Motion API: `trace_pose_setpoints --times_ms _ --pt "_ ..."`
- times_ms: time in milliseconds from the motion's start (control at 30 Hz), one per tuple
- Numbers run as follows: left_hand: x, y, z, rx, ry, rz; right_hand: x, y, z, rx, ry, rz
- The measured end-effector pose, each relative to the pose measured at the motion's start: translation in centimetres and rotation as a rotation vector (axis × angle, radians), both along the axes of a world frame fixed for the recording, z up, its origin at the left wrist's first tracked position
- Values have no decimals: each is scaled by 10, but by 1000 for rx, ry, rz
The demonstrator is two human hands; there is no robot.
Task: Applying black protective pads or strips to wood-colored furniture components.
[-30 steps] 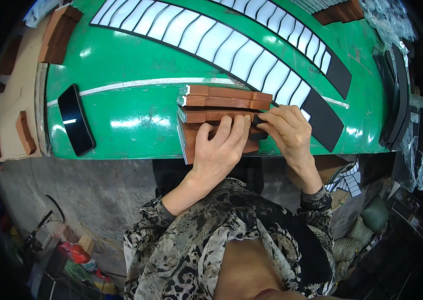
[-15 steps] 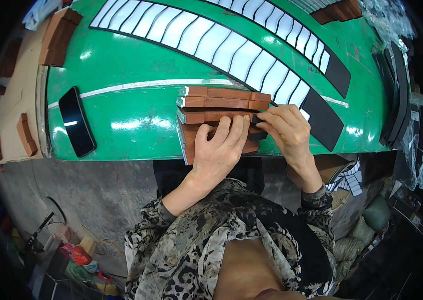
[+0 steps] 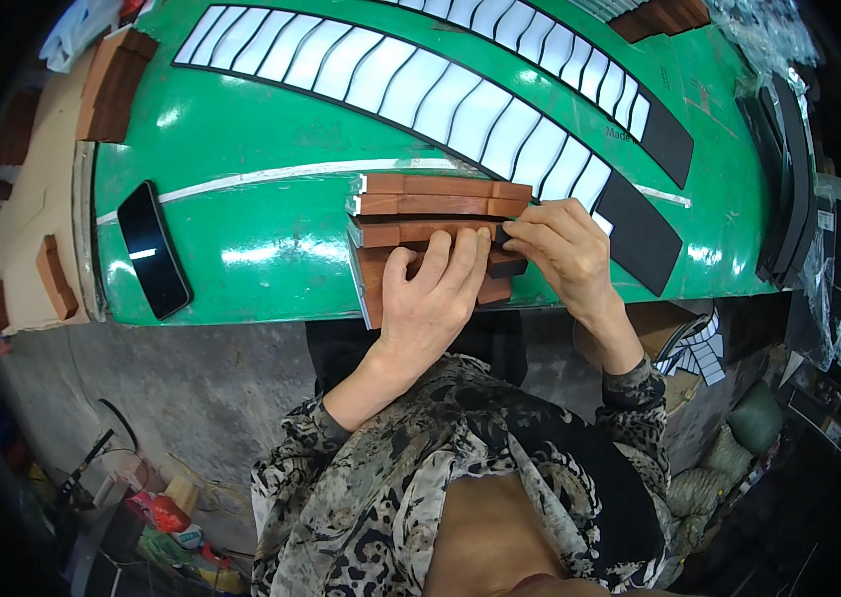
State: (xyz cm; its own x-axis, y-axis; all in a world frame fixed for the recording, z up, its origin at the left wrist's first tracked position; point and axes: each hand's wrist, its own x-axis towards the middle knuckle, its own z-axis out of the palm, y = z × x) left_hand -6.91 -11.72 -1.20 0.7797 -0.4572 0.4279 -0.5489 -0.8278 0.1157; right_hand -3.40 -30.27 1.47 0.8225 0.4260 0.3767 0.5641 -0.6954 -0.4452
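Note:
A stack of reddish-brown, wood-look blocks [image 3: 430, 204] with pale strips on their left ends lies at the table's near edge. My left hand [image 3: 430, 289] grips one of the nearer brown blocks, its fingertips pressed along the top side. At that block's right end, the thumb and fingers of my right hand [image 3: 564, 244] pinch a small black piece [image 3: 503, 231]. Most of the small piece is hidden by the fingers. Another black end [image 3: 512, 267] shows just below it, between the two hands.
Two long curved panels with white segments, one nearer [image 3: 430, 95] and one farther [image 3: 550, 50], lie across the green table [image 3: 271, 219]. A black phone [image 3: 155, 249] is at the left. Cardboard [image 3: 37, 219] with brown blocks borders the left side; dark wrapped strips [image 3: 788, 179] stand at the right.
Both hands keep their hold on the block and the small black piece. The right hand's fingers have shifted slightly at the block's end. The whole view has moved a little.

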Motion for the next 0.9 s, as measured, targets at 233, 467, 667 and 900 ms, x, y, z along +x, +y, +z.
trace_pose_setpoints --times_ms 233,467,667,900 --pt "0 -1 0 20 19 -4 -4 -6 -16 112 -1 -8" --pt "0 -1 2 29 20 -20 -12 -21 -21 119 35 -67" --pt "0 -1 2 40 19 -11 -10 -15 -18 77 -24 -68" --pt "-2 -1 1 28 26 -12 -11 -12 -14 59 -18 -55"
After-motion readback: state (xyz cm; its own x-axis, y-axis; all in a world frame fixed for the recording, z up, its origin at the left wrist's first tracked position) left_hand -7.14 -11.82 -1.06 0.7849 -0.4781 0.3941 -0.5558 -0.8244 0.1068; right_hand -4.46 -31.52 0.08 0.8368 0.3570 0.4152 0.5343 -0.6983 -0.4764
